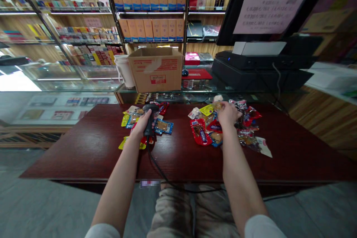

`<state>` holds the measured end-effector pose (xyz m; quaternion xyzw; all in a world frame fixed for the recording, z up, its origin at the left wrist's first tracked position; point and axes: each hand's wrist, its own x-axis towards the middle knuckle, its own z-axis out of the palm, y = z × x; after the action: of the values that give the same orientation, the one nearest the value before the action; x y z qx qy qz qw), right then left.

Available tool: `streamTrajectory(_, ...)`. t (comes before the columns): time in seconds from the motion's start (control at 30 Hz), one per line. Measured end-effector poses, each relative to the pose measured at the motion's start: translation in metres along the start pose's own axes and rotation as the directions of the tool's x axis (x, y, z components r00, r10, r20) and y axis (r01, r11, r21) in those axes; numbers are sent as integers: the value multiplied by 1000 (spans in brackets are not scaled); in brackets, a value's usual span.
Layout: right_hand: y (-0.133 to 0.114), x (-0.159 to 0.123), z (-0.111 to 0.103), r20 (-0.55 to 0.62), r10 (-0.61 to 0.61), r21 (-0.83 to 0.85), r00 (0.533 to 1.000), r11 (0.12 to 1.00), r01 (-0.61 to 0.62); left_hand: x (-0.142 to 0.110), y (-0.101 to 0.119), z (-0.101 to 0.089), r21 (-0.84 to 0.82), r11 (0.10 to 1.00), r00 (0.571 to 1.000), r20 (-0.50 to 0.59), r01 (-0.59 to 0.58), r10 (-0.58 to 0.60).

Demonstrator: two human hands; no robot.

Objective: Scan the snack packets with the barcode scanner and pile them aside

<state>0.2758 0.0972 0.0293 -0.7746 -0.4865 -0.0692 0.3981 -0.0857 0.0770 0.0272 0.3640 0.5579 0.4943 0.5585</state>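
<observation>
Scanner, handle tilted down, sits in the left hand with fingers curled tight round it above packets, while the right hand, well to its right, pinches a snack packet among more packets on the worktop.

Left hand closed tight, right hand curled downward
</observation>
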Motion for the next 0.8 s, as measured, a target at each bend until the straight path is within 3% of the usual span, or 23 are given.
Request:
streamTrajectory(0.07,2,1,-1,-79,-1,-58,997,998,-4,2,-2,2,-11,1000,1000,17,-1,2)
streamTrajectory(0.17,-11,-4,3,-141,-145,14,979,989,149,5,-5,8,-54,998,998,58,-15,18)
streamTrajectory(0.27,-41,-23,16,69,-354,216,933,918,333,8,-7,18,-101,994,991,127,-32,45)
streamTrajectory(0.33,-61,-44,28,288,-495,309,820,859,410,9,-6,25,-132,990,985,160,-47,69)
streamTrajectory(0.4,-76,-66,40,462,-576,319,674,817,480,7,-4,28,-175,982,979,178,-68,100)
streamTrajectory(0.43,-81,-75,44,514,-589,301,623,805,512,5,-2,28,-201,977,976,187,-75,113)
streamTrajectory(0.47,-83,-82,48,541,-589,294,600,801,521,3,0,26,-226,971,972,199,-76,123)
streamTrajectory(0.63,-82,-94,56,577,-567,250,588,808,533,-10,12,4,-265,963,965,240,-39,105)
streamTrajectory(0.8,-79,-91,60,565,-515,210,644,845,491,-13,13,-2,-241,969,971,212,-57,110)
